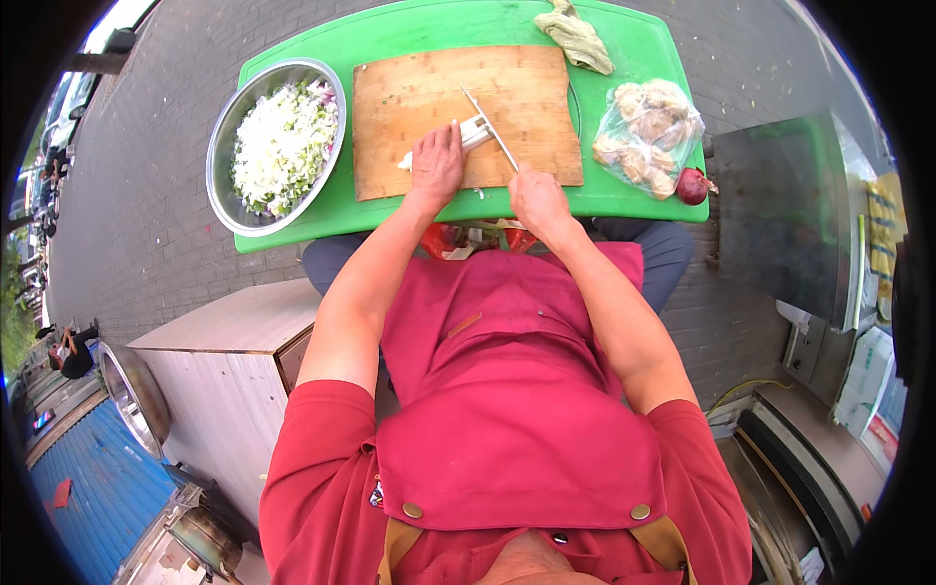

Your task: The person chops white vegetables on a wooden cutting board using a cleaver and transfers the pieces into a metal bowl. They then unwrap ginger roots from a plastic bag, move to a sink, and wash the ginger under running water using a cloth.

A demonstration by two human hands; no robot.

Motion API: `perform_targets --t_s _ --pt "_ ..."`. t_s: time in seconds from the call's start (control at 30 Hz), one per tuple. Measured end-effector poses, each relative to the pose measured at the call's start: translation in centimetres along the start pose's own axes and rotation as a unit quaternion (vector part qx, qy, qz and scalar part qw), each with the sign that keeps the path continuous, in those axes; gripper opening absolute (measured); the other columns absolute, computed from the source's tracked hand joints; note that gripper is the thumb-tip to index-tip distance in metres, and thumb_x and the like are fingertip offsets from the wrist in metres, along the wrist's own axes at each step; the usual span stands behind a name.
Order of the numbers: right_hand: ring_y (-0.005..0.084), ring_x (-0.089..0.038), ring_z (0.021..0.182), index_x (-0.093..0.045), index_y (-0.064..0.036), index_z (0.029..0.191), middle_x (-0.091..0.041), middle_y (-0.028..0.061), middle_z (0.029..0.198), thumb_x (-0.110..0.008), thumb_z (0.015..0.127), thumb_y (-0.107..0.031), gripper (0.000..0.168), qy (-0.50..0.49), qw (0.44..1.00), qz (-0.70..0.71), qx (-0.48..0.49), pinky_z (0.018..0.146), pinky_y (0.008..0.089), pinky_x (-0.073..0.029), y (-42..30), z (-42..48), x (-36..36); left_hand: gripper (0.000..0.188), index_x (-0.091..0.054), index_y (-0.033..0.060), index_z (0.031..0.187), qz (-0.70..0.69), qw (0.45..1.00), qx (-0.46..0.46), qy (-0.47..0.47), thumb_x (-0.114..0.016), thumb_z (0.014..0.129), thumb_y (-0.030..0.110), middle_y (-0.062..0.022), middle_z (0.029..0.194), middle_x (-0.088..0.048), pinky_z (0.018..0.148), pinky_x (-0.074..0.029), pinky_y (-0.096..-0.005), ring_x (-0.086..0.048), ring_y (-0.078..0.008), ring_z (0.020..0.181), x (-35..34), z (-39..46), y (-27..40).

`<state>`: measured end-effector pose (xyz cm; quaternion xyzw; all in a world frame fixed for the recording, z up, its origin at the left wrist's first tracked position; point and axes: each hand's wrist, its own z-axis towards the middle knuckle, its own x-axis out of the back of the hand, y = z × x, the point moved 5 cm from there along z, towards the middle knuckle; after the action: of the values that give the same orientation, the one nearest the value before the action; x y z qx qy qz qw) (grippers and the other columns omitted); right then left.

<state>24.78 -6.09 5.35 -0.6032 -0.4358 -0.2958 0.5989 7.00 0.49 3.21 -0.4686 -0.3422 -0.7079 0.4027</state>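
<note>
On a wooden cutting board [409,88], my left hand [437,162] presses down on white stalks [477,133], likely scallion or leek, whose root ends poke out to its left. My right hand [537,191] grips a knife [499,139], its handle hidden in the fist. The blade is seen nearly edge-on and slants across the right end of the stalks. Left of the board stands a steel bowl [216,157] heaped with chopped white and green vegetable [281,146], with some purple bits in it.
The board lies on a green table [468,22]. At its right are a clear bag of knobbly light-brown pieces [647,135], a red onion [692,186] and a crumpled cloth [578,40]. Red bags [442,241] sit below the near edge. A wooden cabinet [219,365] and metal box [779,212] flank me.
</note>
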Motion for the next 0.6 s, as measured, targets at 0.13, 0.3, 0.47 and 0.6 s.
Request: perform_targets --t_s 0.13,0.3,0.47,0.6 --pt "0.0473 -0.07 0.076 -0.059 0.002 0.09 -0.068 0.0286 0.076 -0.054 0.096 -0.017 0.02 -0.001 1.0 -0.007 0.013 0.07 0.0534 -0.057 0.0 0.1 0.7 0.055 -0.054 0.0038 0.14 -0.019 0.999 0.009 0.027 -0.067 0.092 0.028 -0.0105 0.124 -0.059 0.094 -0.044 -0.0434 -0.056 -0.0283 0.114 -0.1 -0.4 0.0" --pt "0.0484 -0.069 0.074 -0.058 0.003 0.089 -0.067 0.0294 0.075 -0.053 0.097 -0.016 0.022 0.002 0.999 -0.033 0.008 0.07 0.0542 -0.057 -2.8 -1.3 4.6 0.046 -0.061 0.0075 0.131 -0.014 0.999 0.015 0.048 -0.066 0.091 0.028 -0.0067 0.117 -0.06 0.091 -0.044 -0.0421 -0.056 -0.0252 0.111 -0.1 -0.7 -0.1" --pt "0.0508 -0.068 0.077 -0.057 0.005 0.088 -0.066 0.0327 0.077 -0.052 0.098 -0.015 0.024 -0.017 0.998 0.025 -0.064 0.071 0.0567 -0.056 -3.8 -2.8 5.8 0.042 -0.061 0.0106 0.129 -0.019 0.999 0.027 0.043 -0.067 0.091 0.028 -0.0049 0.117 -0.06 0.089 -0.044 -0.0425 -0.057 -0.0251 0.11 0.3 -0.7 0.2" --pt "0.0518 -0.067 0.081 -0.06 0.006 0.086 -0.066 0.035 0.08 -0.051 0.098 -0.016 0.027 -0.045 0.998 0.005 -0.054 0.073 0.058 -0.055 -4.6 -2.3 6.7 0.04 -0.061 0.0113 0.129 -0.031 0.998 0.035 0.051 -0.066 0.093 0.028 -0.0046 0.117 -0.061 0.088 -0.045 -0.043 -0.057 -0.0254 0.109 0.2 -0.8 0.2"
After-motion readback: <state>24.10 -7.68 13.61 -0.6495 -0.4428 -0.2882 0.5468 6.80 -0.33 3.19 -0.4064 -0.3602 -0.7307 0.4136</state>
